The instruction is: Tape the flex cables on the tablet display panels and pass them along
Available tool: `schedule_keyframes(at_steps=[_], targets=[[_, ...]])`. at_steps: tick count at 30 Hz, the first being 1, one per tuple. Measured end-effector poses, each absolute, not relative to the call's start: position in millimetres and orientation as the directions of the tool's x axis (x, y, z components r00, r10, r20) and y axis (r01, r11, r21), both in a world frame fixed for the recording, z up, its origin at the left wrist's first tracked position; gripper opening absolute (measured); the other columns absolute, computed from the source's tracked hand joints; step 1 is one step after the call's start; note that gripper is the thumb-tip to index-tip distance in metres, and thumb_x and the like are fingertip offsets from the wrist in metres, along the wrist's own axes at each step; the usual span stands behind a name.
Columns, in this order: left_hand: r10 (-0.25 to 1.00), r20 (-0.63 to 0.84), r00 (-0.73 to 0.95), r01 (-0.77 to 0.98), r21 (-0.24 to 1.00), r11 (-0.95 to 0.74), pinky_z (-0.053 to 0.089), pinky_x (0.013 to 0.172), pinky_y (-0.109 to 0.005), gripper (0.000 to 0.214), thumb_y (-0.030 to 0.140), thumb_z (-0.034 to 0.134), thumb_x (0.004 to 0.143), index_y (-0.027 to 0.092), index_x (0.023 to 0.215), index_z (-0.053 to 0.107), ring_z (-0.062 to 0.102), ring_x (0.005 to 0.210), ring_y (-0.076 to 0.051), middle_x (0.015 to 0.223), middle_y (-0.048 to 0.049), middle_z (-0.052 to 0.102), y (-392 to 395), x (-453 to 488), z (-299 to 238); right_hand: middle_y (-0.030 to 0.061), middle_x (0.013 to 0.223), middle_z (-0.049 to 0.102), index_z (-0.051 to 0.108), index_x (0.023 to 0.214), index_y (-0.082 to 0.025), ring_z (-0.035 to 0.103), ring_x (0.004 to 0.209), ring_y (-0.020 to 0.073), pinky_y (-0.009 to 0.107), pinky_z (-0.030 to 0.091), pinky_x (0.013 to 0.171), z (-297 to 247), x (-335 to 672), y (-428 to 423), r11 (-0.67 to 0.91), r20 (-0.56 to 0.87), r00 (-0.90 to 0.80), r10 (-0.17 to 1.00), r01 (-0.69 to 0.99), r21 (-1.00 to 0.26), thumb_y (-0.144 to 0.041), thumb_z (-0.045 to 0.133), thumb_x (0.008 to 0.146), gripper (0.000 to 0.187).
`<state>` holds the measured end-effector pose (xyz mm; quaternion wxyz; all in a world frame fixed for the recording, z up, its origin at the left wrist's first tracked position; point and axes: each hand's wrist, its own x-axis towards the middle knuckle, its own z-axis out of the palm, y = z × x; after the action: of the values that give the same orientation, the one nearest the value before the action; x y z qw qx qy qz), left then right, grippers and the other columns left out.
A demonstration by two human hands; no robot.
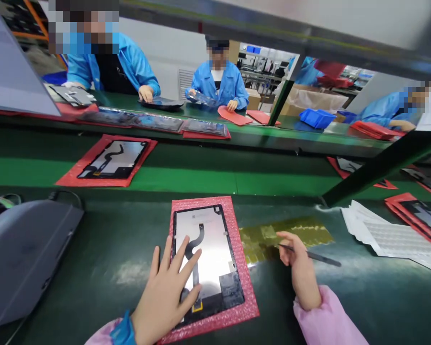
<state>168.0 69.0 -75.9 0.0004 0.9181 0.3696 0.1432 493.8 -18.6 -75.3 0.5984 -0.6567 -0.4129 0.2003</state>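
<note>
Fingers spread, my left hand point(170, 282) lies over the lower left of a tablet screen panel point(215, 254), back side up. A black ribbon cable point(197, 242) curves along the panel, partly hidden by my fingers. Under the panel is a pink bubble-wrap sheet point(249, 299). To the right, my right hand point(297, 263) is closed around dark tweezers point(323, 258), whose handle end points right. Their tip is over a sheet of yellow-amber film tape point(309, 232) lying beside the panel.
Another panel point(120, 158) rests on red wrap on the green belt point(197, 167). White label sheets point(391, 235) lie right, a grey machine point(28, 258) stands left. A green post point(377, 167) rises at right. Co-workers in blue point(219, 81) sit across the line.
</note>
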Motion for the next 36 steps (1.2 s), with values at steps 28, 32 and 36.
schedule_keyframes(at_steps=[28, 32, 36], targets=[[0.687, 0.257, 0.68, 0.661, 0.191, -0.725, 0.021, 0.11, -0.078, 0.054, 0.038, 0.055, 0.095, 0.028, 0.148, 0.053, 0.023, 0.148, -0.054, 0.163, -0.0169, 0.036, 71, 189, -67, -0.0017, 0.052, 0.063, 0.061, 0.067, -0.021, 0.04, 0.036, 0.0058, 0.02, 0.024, 0.034, -52, 483, -10, -0.246, -0.107, 0.5, 0.86, 0.222, -0.944, -0.06, 0.076, 0.079, 0.043], [0.7, 0.224, 0.678, 0.647, 0.272, -0.713, 0.022, 0.107, -0.083, 0.058, 0.037, 0.057, 0.096, 0.026, 0.152, 0.046, 0.018, 0.149, -0.056, 0.164, -0.0195, 0.03, 69, 188, -66, 0.0014, 0.055, 0.068, 0.061, 0.067, -0.021, 0.053, 0.041, 0.0088, 0.018, 0.03, 0.036, -49, 477, -20, -0.181, -0.078, 0.473, 0.877, 0.175, -0.968, -0.052, 0.078, 0.082, 0.038], [0.75, 0.224, 0.622, 0.602, 0.475, -0.642, 0.028, 0.111, -0.077, 0.052, 0.028, 0.044, 0.104, 0.02, 0.155, 0.034, 0.006, 0.153, -0.049, 0.168, -0.0227, 0.015, 67, 177, -57, 0.0017, 0.06, 0.071, 0.058, 0.068, -0.022, 0.059, 0.045, 0.011, 0.017, 0.037, 0.037, -53, 451, -37, -0.151, -0.126, 0.422, 0.898, 0.026, -0.988, -0.044, 0.076, 0.087, 0.034]])
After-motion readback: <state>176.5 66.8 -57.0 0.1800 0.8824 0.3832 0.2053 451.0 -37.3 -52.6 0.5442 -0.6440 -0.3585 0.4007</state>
